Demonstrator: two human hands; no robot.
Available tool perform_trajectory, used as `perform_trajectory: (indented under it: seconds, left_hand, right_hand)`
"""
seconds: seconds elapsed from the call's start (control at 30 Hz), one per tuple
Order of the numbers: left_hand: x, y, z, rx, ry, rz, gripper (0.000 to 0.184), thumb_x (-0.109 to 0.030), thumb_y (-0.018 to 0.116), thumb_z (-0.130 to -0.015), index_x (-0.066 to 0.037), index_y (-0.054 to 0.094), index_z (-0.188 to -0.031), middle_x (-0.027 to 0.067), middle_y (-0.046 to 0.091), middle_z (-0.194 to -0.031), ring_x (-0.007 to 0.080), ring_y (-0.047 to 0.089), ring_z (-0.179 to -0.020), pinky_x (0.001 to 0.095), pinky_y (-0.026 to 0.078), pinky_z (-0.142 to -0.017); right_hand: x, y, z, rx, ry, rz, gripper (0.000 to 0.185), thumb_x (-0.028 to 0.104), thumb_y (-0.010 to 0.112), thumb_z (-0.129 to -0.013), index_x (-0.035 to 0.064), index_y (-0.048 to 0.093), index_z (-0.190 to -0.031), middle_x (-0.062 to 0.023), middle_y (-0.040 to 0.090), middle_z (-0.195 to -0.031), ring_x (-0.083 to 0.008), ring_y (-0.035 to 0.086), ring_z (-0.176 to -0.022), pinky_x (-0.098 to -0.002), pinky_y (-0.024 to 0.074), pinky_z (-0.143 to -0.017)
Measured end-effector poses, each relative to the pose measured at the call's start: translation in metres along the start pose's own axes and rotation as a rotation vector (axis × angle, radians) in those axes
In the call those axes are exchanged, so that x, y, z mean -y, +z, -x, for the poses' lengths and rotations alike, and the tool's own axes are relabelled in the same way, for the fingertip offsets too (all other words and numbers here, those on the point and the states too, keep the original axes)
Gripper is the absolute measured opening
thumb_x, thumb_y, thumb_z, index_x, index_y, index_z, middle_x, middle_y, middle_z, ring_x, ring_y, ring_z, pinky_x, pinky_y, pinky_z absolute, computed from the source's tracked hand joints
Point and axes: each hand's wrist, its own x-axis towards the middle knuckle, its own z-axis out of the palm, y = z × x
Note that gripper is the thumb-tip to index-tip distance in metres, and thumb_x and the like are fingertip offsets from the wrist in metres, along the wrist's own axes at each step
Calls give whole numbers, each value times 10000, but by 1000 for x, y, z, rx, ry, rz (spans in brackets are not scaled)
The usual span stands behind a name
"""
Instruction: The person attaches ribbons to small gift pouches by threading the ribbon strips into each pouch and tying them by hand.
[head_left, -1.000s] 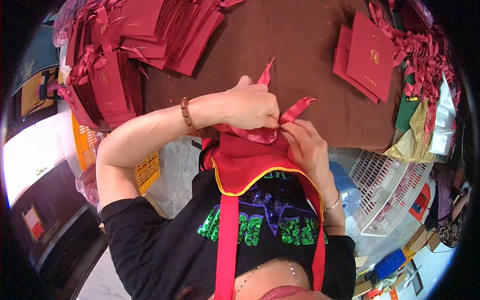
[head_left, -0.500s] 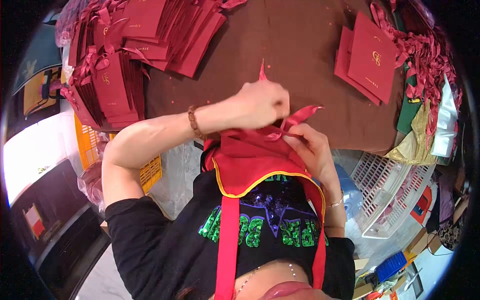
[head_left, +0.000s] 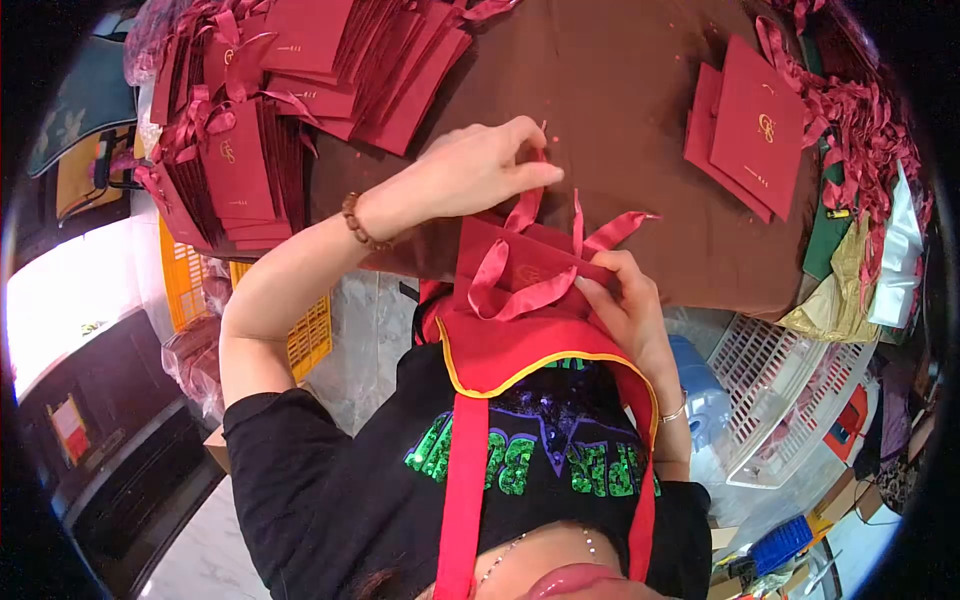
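Observation:
A dark red paper gift bag (head_left: 550, 255) with a gold logo lies at the table's near edge, against the red apron. A wide loop of red ribbon (head_left: 530, 302) droops over its face, and loose ribbon ends (head_left: 618, 231) stick up beyond it. My right hand (head_left: 622, 300) pinches the bag's right side between thumb and fingers. Above the bag's far edge is my left hand (head_left: 490, 165), thumb and index finger apart. A ribbon tail shows in the gap between them and does not look gripped.
Stacked red bags (head_left: 240, 170) with ribbons fill the table's far left. Two more bags (head_left: 755, 130) lie at the right, beside a heap of red ribbons (head_left: 850, 150). White plastic baskets (head_left: 790, 390) stand below the right edge, and a yellow crate (head_left: 310, 335) is below the left.
My left hand has lifted away from the bag, up and slightly left, and its fingers have opened. The ribbon loop now hangs across the bag's face. My right hand keeps its hold.

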Motion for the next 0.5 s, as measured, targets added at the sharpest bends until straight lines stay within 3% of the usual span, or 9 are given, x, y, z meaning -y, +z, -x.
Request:
perform_trajectory:
  seconds: [0.03, 0.23, 0.37, 0.43, 0.5]
  left_hand:
    - [-2, 1, 1, 37, -9, 36, 366, -235, 601, -878, -23, 501, -1158, 53, 587, -695, 85, 516, -641, 251, 420, -572]
    - [11, 7, 6, 148, -44, 534, 478, -96, 608, -838, -60, 417, -1275, 6, 565, -727, 65, 499, -661, 220, 396, -607]
    - [3, 10, 8, 114, 65, 413, 493, -74, 617, -820, -58, 422, -1273, -1, 552, -733, 59, 492, -664, 214, 396, -620]
    - [2, 12, 7, 125, 137, 696, 499, -60, 618, -816, -48, 420, -1274, 2, 550, -731, 61, 502, -680, 209, 399, -634]
    - [2, 14, 4, 170, 161, 627, 498, -77, 629, -813, -41, 427, -1267, 11, 562, -739, 73, 516, -690, 216, 406, -631]
  right_hand:
    - [0, 1, 0, -8, -26, -1, 146, 19, 613, -846, 32, 517, -955, -3, 537, -739, -50, 486, -664, -216, 415, -574]
    - [0, 2, 1, -34, -31, 22, 147, 30, 618, -847, 41, 519, -955, 13, 523, -729, -36, 460, -625, -208, 391, -535]
    - [1, 4, 1, -10, -15, 9, 155, 34, 618, -849, 46, 515, -965, 13, 517, -736, -41, 455, -620, -212, 390, -532]
    - [-5, 3, 2, -18, 15, 17, 166, 37, 619, -849, 46, 511, -975, 3, 519, -757, -52, 459, -630, -216, 393, -539]
    - [-2, 4, 1, -21, -37, 46, 173, 38, 620, -847, 48, 510, -980, -2, 521, -763, -55, 462, -635, -216, 394, -542]
